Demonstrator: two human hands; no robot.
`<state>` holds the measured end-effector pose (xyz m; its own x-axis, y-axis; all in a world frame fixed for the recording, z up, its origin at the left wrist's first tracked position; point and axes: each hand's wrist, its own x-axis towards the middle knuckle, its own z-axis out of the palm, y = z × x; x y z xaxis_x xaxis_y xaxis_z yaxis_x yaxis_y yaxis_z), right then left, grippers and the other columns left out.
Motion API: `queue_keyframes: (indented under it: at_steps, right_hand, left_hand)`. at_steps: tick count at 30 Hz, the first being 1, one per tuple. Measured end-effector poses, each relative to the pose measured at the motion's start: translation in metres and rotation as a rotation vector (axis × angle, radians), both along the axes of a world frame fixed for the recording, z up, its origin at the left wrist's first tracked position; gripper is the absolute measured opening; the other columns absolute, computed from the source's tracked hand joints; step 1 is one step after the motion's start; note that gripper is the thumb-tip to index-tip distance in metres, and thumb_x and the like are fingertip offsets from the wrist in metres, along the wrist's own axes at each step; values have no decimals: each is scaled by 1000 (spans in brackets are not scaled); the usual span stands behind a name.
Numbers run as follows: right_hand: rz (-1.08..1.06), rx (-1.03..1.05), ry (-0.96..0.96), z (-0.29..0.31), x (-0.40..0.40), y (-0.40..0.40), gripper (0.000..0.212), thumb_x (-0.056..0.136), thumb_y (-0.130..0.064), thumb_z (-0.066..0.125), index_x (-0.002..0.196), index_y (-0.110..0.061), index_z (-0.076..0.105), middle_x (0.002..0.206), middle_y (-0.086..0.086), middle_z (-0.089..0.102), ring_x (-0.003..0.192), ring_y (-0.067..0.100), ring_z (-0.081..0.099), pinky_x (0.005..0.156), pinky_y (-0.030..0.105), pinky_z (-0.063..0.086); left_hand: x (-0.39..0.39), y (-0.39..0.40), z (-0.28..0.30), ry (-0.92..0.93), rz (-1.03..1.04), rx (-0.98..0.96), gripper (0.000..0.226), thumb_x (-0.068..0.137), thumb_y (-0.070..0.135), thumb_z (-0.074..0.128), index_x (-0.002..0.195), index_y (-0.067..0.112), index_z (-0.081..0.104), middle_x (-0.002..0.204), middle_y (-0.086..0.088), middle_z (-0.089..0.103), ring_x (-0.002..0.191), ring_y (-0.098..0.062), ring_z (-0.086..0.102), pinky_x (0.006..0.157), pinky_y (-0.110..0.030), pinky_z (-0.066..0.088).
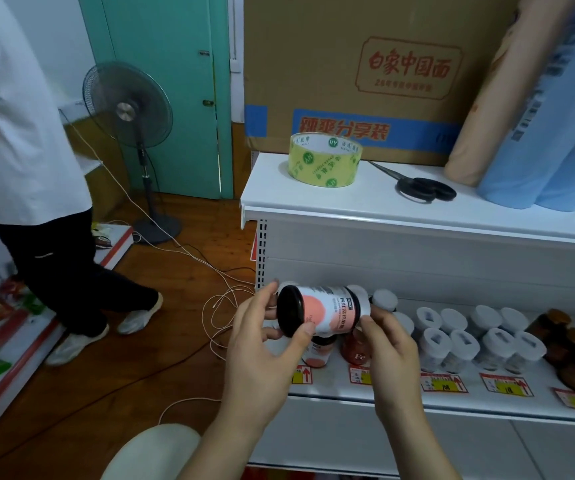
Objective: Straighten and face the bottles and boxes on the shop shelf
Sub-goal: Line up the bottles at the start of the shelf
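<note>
1. Your left hand (262,344) and right hand (388,344) are both raised in front of the shelf (400,398), just off its left front corner.
2. Together your hands hold one bottle (324,311) on its side, black cap pointing left, white and pink label facing up toward you. Left hand: thumb and fingers curl round the cap end. Right hand: fingers grip the base end. The bottle is clear of the shelf surface.
3. Directly beneath the held bottle, at the shelf's left front edge, a pink-labelled bottle (319,353) stands upright; just to its right stands a red bottle (355,349) marked "Fe".
4. Along the front lip of the shelf runs a row of price tags (443,382), red and yellow.
5. Middle of the shelf: a block of white-capped bottles (466,337), upright, in rows front to back, touching or nearly so.
6. Right end of the shelf: dark brown jars (572,355) clustered together; labels cannot be read.
7. Top shelf (314,199), above: a roll of yellowish packing tape (324,159) lies flat near the left end; black scissors (421,187) lie to its right; blue and tan paper rolls (535,116) lean at the right end; a cardboard box (365,64) stands along the back edge.
8. Far left, on the wooden floor (161,306): a person in a white shirt (22,133), and beyond, a standing fan (130,109) by a green door (175,81).
</note>
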<state>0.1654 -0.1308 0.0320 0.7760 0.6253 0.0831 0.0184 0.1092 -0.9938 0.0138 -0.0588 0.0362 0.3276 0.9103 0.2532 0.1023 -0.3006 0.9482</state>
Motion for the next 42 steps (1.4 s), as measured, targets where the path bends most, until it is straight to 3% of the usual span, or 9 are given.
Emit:
queue_keyframes:
  at_steps: [4,10,14,18,21,24,28,34,42]
  right_hand:
    - [40,7,-6,11,9,-3,22,95,-4,58,101,-20,73,83,-1,74,74,15,63,66,30,52]
    - [205,-177,-338,26,18,9,18,89,-17,71,102,-28,74,96,-14,75,90,5,71,81,25,54]
    - [337,-379,-718,36,23,22,22,84,-33,72,106,-34,71,99,-26,69,89,-3,65,78,15,50]
    - [430,-509,-1023,33,23,42,31,83,-42,71,113,-34,69,108,-24,61,105,0,51,86,20,40]
    - [469,-506,-1072,18,20,56,34,84,-38,73,117,-27,71,121,-11,65,120,10,48,97,24,40]
    - [483,-490,-1091,-4,21,69,35,85,-34,75,116,-19,72,122,-3,66,124,17,49,103,29,37]
    - [486,-548,-1107,-31,29,84,36,90,-36,68,123,-21,68,135,-9,60,129,13,41,101,18,25]
    - [503,-592,-1124,-56,34,98,39,93,-37,66,128,-21,65,141,-8,56,135,13,38,112,30,32]
    - [493,-598,-1128,-70,36,103,39,97,-35,60,133,-22,61,147,-9,50,139,13,32,112,26,25]
  left_hand:
    - [-8,16,-13,105,-204,-33,72,85,30,79,135,62,39,129,32,43,116,3,55,89,-24,56]
    - [-9,27,-37,294,-214,41,66,78,33,81,133,48,47,127,22,52,112,4,56,95,-28,54]
    - [-10,35,-52,440,-223,57,70,79,43,79,140,42,44,132,22,54,122,0,50,102,-29,46]
    - [-7,45,-68,526,-173,70,62,82,40,76,137,37,47,129,15,59,121,-8,52,98,-32,48]
    - [-3,51,-82,600,-137,78,59,86,38,74,138,30,47,130,8,61,121,-13,54,90,-26,45]
    - [-1,59,-99,744,-142,60,78,89,49,69,153,21,32,151,1,47,139,-18,43,107,-32,42]
    - [-2,68,-124,928,-187,89,82,92,57,57,156,17,26,160,-4,33,147,-23,30,117,-39,35]
    - [-2,69,-147,1148,-354,206,75,98,60,44,157,18,24,167,-3,13,154,-28,6,122,-44,22]
    - [2,65,-157,1238,-382,249,70,100,58,41,155,17,26,166,-6,12,154,-31,7,122,-45,20]
